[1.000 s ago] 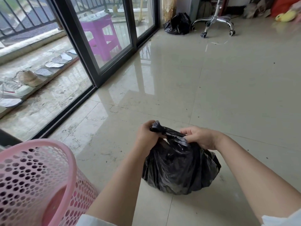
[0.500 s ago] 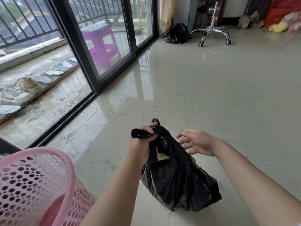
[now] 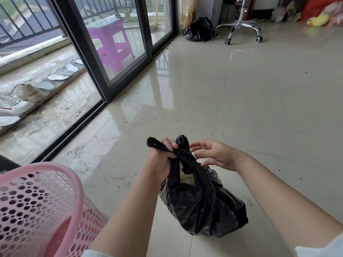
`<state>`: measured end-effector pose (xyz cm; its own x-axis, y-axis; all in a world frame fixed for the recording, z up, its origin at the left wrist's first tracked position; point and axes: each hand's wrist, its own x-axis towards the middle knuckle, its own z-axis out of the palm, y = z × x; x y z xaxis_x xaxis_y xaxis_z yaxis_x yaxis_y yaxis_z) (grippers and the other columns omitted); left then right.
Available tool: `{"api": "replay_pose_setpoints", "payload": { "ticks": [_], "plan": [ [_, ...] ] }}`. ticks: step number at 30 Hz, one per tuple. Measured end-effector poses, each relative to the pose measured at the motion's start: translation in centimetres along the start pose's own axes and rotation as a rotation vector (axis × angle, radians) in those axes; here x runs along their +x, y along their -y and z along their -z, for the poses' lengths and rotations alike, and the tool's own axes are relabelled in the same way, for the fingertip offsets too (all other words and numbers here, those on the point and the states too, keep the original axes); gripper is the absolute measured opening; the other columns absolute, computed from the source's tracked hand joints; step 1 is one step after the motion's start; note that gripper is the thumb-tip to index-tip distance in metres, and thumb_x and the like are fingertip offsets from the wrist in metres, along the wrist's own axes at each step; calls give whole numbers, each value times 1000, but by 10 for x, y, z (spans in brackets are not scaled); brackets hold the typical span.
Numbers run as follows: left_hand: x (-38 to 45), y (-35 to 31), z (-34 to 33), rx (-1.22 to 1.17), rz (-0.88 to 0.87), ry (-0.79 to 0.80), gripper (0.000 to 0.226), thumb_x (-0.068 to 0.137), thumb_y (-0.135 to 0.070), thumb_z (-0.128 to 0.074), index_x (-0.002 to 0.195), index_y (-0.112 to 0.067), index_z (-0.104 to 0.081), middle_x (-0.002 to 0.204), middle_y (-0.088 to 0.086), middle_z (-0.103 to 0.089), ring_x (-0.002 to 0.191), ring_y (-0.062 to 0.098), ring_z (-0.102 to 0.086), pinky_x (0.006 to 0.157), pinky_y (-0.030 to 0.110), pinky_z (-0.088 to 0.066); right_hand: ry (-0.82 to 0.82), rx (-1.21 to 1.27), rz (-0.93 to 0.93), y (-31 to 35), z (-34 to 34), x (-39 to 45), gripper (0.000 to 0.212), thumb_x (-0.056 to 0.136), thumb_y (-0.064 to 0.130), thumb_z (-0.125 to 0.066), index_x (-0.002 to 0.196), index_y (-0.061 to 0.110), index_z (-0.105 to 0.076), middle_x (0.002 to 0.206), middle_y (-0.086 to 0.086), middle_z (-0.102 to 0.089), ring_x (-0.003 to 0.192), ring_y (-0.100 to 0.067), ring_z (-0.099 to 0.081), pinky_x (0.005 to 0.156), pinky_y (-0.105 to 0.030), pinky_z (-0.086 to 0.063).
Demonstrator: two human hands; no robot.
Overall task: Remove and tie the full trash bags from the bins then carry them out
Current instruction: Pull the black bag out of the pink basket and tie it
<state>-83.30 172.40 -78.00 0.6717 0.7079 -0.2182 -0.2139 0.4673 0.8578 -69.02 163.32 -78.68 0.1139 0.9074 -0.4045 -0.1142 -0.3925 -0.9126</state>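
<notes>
A full black trash bag [image 3: 202, 206] sits on the tiled floor in front of me. Its top is drawn into twisted ends that cross above the bag. My left hand [image 3: 161, 158] grips the crossed ends in a fist, one end sticking out to the left and one poking up past my fingers. My right hand [image 3: 215, 154] hovers just right of the twist with fingers spread and relaxed, fingertips near the plastic, holding nothing. A gap under the twist shows something pale inside. The pink perforated bin [image 3: 37, 206] stands at lower left.
A second black trash bag [image 3: 198, 29] lies by the far wall beside a chrome chair base [image 3: 241, 28]. Sliding glass doors [image 3: 118, 52] run along the left, with a purple stool [image 3: 111, 43] and shoes [image 3: 16, 102] on the balcony. A yellow toy [image 3: 318, 20] lies far right.
My left hand gathered both twisted ends into its fist and lifted them. My right hand let go of the bag and opened beside it. The camera view tilted up slightly.
</notes>
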Motion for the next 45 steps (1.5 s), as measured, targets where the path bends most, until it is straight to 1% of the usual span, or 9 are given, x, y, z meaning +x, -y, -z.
{"api": "replay_pose_setpoints", "payload": {
  "ticks": [5,9,14,19,23,27,32,38,45],
  "plan": [
    [0,4,-2,33,-13,4,71,56,32,-3,21,-15,-43,34,-7,-48,35,4,-44,41,14,-35,71,-125,-24,-11,-10,5,23,90,5,-50,110,8,-58,74,-2,-49,57,-7,-42,48,-13,-34],
    [3,5,4,-17,-21,-77,68,60,30,-6,22,-14,-43,35,-6,-49,50,15,-43,53,24,-33,-52,-119,73,-9,-7,6,21,88,2,-51,77,16,-63,66,-4,-52,50,-7,-45,48,-18,-34],
    [3,6,21,-215,69,-113,64,79,16,-24,33,-15,-56,51,-1,-66,62,18,-59,62,26,-41,-334,300,169,9,22,-3,25,92,4,-42,72,12,-54,51,5,-61,47,-3,-62,48,-19,-54],
    [5,2,21,-277,79,99,54,97,-29,-29,57,-17,-64,76,-2,-75,83,10,-69,85,30,-45,-146,827,388,17,20,-14,29,85,20,-44,58,14,-53,61,-2,-69,74,-18,-72,75,-39,-54],
    [8,-5,6,-390,-18,20,59,98,-31,-31,42,-17,-46,59,-1,-69,77,12,-65,83,32,-43,-158,913,386,26,6,-2,57,96,28,-29,43,18,-45,33,6,-39,29,-9,-40,41,-15,-45],
    [4,-10,30,-580,26,-211,67,96,-26,-35,30,-18,-35,27,-6,-28,27,9,-30,45,18,-37,-488,136,291,2,19,-5,35,96,20,-36,62,15,-41,29,10,-27,28,-4,-21,34,-12,-18],
    [-8,12,66,68,32,-569,49,93,-12,-36,46,-17,-22,26,-7,-22,22,7,-18,32,9,-15,-394,-1205,155,-56,18,-10,50,90,44,-44,49,15,-41,53,-5,-50,59,-25,-47,55,-27,-33],
    [-22,32,90,625,33,-888,44,92,-17,-40,51,-10,-27,55,6,-31,62,26,-35,64,34,-30,-442,-1364,96,-76,24,-21,57,91,46,-41,45,16,-28,47,-1,-34,64,-27,-43,44,-23,-17],
    [-14,14,80,66,240,-914,37,92,-27,-44,59,-13,-35,58,2,-33,48,16,-32,50,26,-34,-242,-1484,-19,-80,18,-15,38,84,45,-49,62,14,-51,84,-11,-67,83,-30,-58,59,-26,-32]
  ]
}}
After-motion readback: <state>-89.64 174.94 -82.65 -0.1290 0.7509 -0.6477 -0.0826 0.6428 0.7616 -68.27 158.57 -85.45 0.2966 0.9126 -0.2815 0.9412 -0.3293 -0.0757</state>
